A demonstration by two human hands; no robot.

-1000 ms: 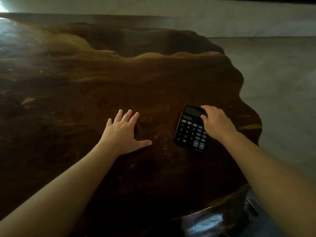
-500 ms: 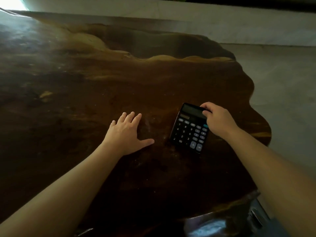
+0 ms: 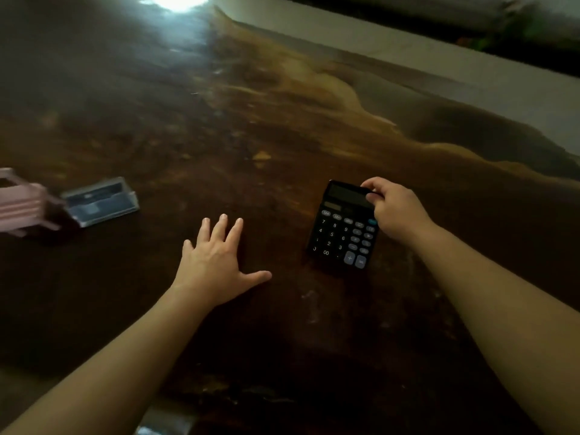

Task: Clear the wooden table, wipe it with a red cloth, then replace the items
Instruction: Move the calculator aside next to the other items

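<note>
Black rectangular plastic calculator [image 3: 344, 227] lies flat on the dark wooden bench [image 3: 282, 136], long axis running away from the person. Right hand [image 3: 396, 206] pinches its far-right corner; left hand [image 3: 216, 265] rests splayed flat beside it.

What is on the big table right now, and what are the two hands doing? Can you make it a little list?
table: dark wooden table, shiny patch of light at the far end
calculator: black calculator lying flat, keys up
right hand: right hand pinches the calculator's top corner
left hand: left hand rests flat on the wood, fingers spread, holding nothing
clear box: small clear box far to the left
pink thing: pink object at the left edge, blurred, cannot tell what
</note>
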